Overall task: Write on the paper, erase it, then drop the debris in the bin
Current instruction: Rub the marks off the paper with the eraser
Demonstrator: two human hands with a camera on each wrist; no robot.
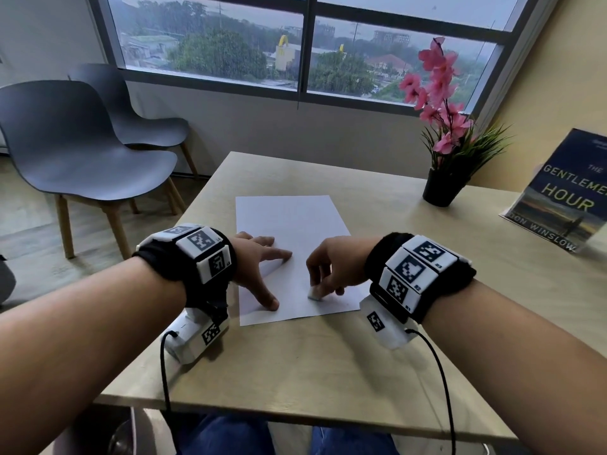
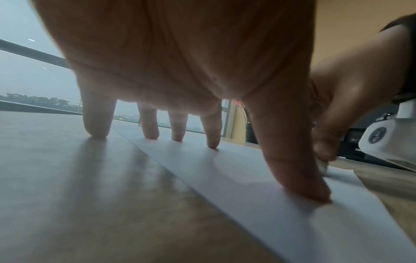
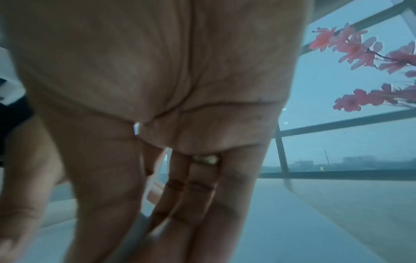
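A white sheet of paper point(image 1: 292, 231) lies flat on the light wooden table point(image 1: 328, 356). My left hand point(image 1: 262, 267) is spread on the sheet's left side, with straight fingers and thumb pressing it down; in the left wrist view the fingertips point(image 2: 212, 144) touch the paper point(image 2: 236, 169). My right hand point(image 1: 328, 267) pinches a small white eraser point(image 1: 313, 294) and holds it against the sheet near its lower right corner. The eraser point(image 2: 323, 166) shows blurred under those fingers in the left wrist view. In the right wrist view the curled fingers point(image 3: 191, 204) hide it. No writing or debris can be made out.
A black pot with pink flowers point(image 1: 443, 188) stands at the table's far right. A book point(image 1: 565, 198) leans at the right edge. Two grey chairs point(image 1: 82, 152) stand on the floor to the left, below a wide window. No bin shows in any view.
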